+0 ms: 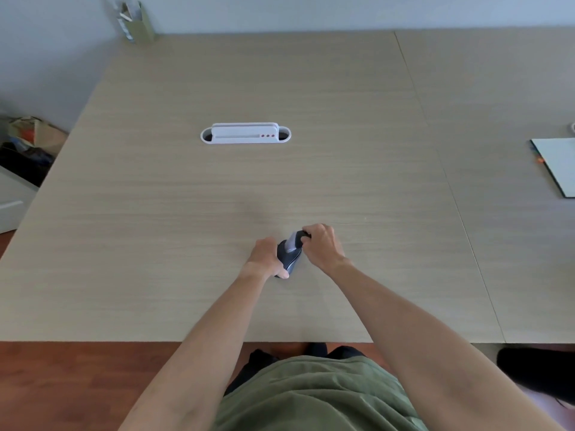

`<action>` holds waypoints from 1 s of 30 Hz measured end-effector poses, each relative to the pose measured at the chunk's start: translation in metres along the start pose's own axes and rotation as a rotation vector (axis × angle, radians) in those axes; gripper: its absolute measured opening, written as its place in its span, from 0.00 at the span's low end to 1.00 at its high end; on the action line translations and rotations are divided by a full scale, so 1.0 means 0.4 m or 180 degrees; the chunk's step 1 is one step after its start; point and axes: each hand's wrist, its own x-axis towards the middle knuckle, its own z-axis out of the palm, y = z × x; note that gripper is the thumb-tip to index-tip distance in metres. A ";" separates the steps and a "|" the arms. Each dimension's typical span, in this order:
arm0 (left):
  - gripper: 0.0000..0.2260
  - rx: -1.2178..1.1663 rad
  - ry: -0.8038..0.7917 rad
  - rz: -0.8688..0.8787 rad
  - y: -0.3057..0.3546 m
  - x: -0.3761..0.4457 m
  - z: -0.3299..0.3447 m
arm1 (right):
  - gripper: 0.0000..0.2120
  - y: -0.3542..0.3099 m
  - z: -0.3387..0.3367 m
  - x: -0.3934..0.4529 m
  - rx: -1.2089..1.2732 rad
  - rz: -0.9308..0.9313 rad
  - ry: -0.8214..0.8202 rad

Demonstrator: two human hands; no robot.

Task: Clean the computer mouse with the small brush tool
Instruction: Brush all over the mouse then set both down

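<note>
Pale wood-grain desk (pixel 217 197) fills pretty much the whole view, with a grey wall at the far edge and reddish floor near the person's green shirt. So starting at the fingers: the right hand (pixel 323 247) has its fingers curled tight around the dark handle of a small brush tool (pixel 297 239), whose pale grey bristle end is laid down on the top of the dark grey, rounded plastic computer mouse (pixel 287 259). The left hand (pixel 266 258) is wrapped against the mouse's left side, thumb tucked along the near end, pinning it to the desk. The mouse sits just near of the desk's middle, directly in front of the person. Bristles look blurry, so I'd guess we're mid-scrub on the upper shell, though that's a guess. Progress-wise: brush is picked up, mouse is braced, brushing is underway. Can't tell how much dust is gone, it's too small to see. Sides, wheel gap and underside probably remain, since the mouse is upright and only the top is getting touched. Further out, a white oval cable tray with three red dots (pixel 245 135) sits well apart toward the far side, an olive pen holder (pixel 137 23) is in the far left corner, and a white sheet (pixel 557 163) lies at the right edge.
</note>
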 end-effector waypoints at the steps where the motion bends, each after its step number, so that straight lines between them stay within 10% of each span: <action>1: 0.19 0.0013 -0.0001 -0.0015 -0.001 0.000 0.000 | 0.09 -0.001 -0.003 0.002 -0.0094 0.0057 0.0163; 24: 0.23 -0.0580 0.0511 -0.0445 -0.032 -0.026 0.029 | 0.06 0.047 -0.011 -0.018 -0.0387 -0.0149 0.0256; 30: 0.29 -0.0650 0.0565 -0.0355 -0.039 -0.025 0.032 | 0.12 0.032 0.008 -0.042 0.0634 -0.0122 -0.0230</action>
